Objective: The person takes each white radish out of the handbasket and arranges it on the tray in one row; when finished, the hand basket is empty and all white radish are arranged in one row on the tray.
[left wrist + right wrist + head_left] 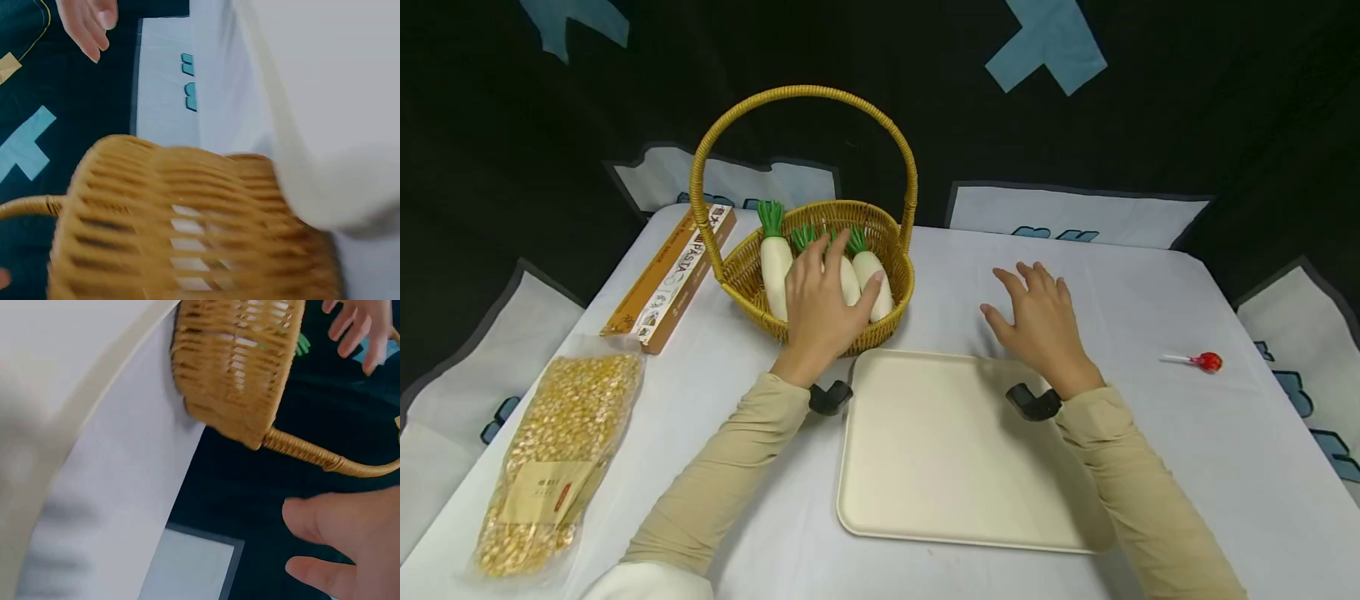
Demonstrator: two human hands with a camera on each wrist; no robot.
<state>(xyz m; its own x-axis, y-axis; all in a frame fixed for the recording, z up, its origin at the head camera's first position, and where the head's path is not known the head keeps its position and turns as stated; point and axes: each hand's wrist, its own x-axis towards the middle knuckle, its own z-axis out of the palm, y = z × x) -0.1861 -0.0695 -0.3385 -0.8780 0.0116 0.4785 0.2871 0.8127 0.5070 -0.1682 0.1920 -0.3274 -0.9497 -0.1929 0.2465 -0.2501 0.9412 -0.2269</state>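
Observation:
A wicker basket (820,217) with a tall hoop handle stands at the back, holding several white radishes (776,275) with green tops. Over its front rim reaches my left hand (823,304), fingers spread and slightly bent above the radishes; whether it touches one I cannot tell. My right hand (1037,321) hovers over the far right part of a cream tray (955,450), its fingers apart and nothing in them. In the right wrist view the basket's woven side (234,369) shows beyond my right thumb and finger.
On the left lie a pasta box (670,279) and a clear bag of corn kernels (561,450). A red lollipop (1208,362) lies on the white table (1157,300) at the right. Black cloth (880,50) hangs behind the table.

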